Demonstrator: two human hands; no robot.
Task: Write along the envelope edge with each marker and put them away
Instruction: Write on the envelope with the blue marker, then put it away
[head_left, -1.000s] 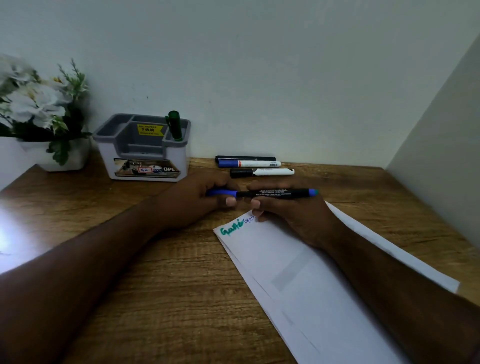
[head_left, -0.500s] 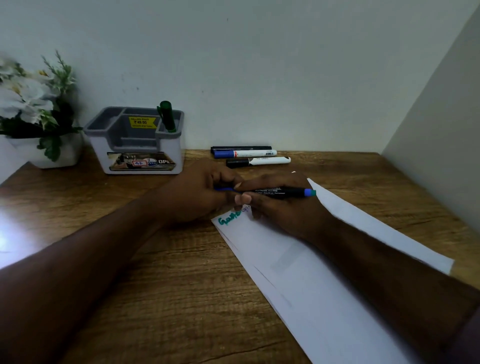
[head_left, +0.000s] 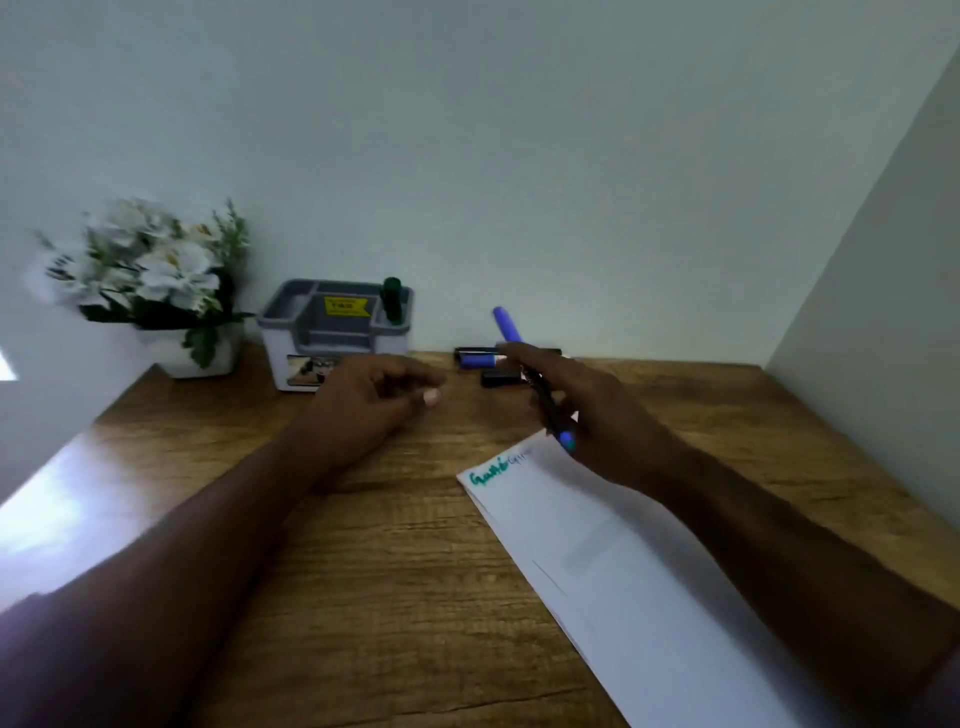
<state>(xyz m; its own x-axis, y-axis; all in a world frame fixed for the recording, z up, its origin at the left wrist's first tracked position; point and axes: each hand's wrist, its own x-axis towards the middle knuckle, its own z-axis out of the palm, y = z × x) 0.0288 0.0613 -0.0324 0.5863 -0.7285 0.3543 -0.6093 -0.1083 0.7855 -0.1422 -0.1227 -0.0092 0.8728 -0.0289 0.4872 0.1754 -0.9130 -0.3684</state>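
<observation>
A white envelope lies slanted on the wooden desk, with green and blue writing at its top left corner. My right hand hovers over that corner, shut on a blue marker. The marker is tilted, its blue cap pointing up and back and its tail end near the paper. My left hand rests on the desk to the left, loosely curled and holding nothing. A green marker stands in the grey and white holder at the back. Other markers lie by the wall, partly hidden behind my right hand.
A white pot of white flowers stands at the back left beside the holder. A wall closes the desk at the back and another on the right. Bare wood lies between my forearms.
My left hand let go of the blue marker's cap end and drew away to the left. My right hand swung the marker from level to tilted, cap up.
</observation>
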